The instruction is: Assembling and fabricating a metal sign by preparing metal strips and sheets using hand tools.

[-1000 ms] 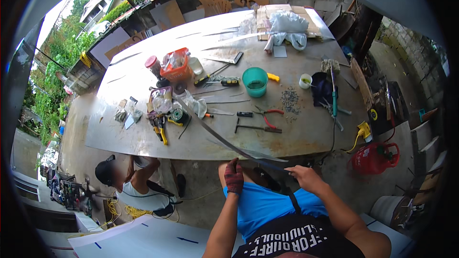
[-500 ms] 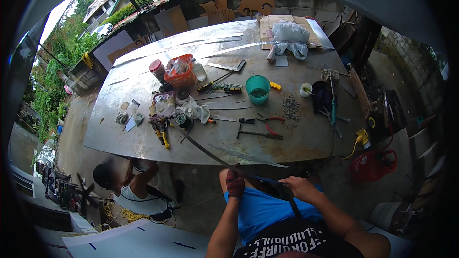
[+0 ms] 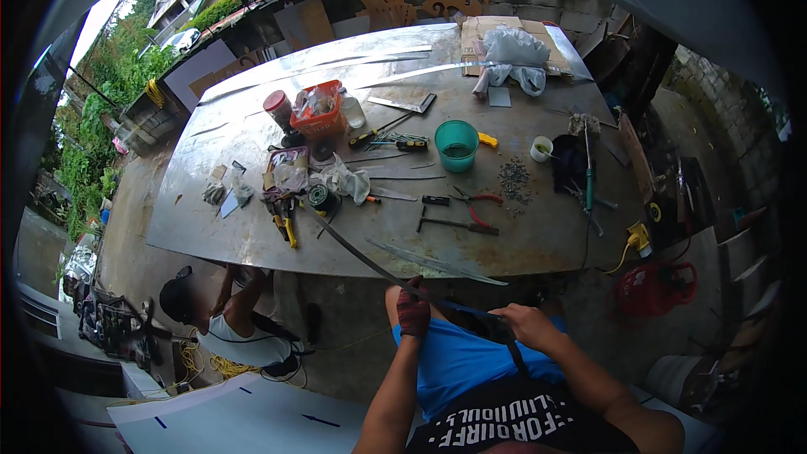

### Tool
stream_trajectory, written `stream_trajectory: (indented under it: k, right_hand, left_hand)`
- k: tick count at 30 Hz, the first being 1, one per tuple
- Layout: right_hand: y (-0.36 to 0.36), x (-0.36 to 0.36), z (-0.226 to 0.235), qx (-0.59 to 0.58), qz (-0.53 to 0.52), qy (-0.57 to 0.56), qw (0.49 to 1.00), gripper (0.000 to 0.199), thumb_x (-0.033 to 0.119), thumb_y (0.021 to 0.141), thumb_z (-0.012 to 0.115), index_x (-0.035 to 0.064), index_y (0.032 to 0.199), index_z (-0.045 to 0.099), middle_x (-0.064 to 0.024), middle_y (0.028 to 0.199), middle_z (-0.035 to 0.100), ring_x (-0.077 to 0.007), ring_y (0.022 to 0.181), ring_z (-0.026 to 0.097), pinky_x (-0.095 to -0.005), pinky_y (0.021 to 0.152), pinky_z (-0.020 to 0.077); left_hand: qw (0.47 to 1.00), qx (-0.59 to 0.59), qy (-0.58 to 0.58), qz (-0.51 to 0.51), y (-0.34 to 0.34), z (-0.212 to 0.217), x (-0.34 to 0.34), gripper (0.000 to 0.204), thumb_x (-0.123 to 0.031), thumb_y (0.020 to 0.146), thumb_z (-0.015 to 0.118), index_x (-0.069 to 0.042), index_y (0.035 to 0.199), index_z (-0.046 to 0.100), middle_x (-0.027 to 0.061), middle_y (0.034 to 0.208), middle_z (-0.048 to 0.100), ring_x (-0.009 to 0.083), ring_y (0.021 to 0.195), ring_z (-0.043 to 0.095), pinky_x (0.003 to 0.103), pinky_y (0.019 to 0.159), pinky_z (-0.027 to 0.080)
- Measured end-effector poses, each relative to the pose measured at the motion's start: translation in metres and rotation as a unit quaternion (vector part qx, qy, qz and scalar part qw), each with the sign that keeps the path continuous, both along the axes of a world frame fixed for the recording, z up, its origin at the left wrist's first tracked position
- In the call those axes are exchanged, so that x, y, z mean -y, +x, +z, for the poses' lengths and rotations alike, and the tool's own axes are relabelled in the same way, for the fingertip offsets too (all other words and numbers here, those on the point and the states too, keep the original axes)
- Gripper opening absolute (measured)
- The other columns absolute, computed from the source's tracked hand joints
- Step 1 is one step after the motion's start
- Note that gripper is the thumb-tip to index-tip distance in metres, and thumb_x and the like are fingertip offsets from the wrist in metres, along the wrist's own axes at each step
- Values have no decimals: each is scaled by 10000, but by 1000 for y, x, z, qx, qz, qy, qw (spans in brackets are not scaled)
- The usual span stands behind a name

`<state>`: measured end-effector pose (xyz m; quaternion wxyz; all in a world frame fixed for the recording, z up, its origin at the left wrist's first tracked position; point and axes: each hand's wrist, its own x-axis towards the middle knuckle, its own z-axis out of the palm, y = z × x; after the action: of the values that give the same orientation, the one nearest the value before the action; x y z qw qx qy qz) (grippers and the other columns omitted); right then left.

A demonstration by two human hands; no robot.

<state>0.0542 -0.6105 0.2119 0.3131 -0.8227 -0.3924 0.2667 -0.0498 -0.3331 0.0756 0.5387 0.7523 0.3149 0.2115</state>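
Note:
A long, thin metal strip [image 3: 357, 256] runs from above the table's near edge down across my lap. My left hand [image 3: 413, 309], in a dark red glove, is closed round the strip at the table edge. Bare, my right hand [image 3: 528, 325] pinches the strip near its lap end, where it looks bluish. What else may sit inside the right fingers is hidden. Just ahead of my hands, more loose metal strips [image 3: 437, 264] lie along the near edge of the metal table [image 3: 504, 256].
Pliers [image 3: 477, 204], a hammer-like tool [image 3: 458, 225], a green bucket [image 3: 456, 147], an orange container [image 3: 319, 113] and snips [image 3: 287, 220] lie on the table. A soldering iron [image 3: 589, 175] rests at right. Another person [image 3: 239, 319] crouches at left. A red gas cylinder [image 3: 654, 288] stands at right.
The view has shifted slightly, so the table sits a little higher in the picture. Both hands keep their hold on the strip, with little visible movement.

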Motion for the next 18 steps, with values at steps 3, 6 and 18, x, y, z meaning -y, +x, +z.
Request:
stream_trajectory:
  k: [3,6,18]
  right_hand:
    - [1,1,0,7,0,4,1000,310,136,997,590,175,1292,678,-133,1004,666,-364,940,684,-457,821,565]
    - [2,3,1,10,3,8,1000,310,126,991,594,173,1285,680,-133,991,660,-366,931,682,-458,811,565]
    - [22,19,3,84,-3,-29,996,327,23,950,574,149,1220,707,-146,958,644,-380,923,661,-484,801,537]
  left_hand:
    - [1000,-3,20,-5,0,1,1,301,-105,994,623,11,1270,656,190,1231,713,310,1158,681,374,991,524]
    - [1000,3,-27,14,2,0,3,296,-127,1009,616,9,1269,658,193,1216,716,312,1136,685,371,981,525]
    - [996,-11,90,5,-1,-11,0,281,-130,1020,578,-37,1265,678,162,1203,728,274,1127,692,346,971,527]
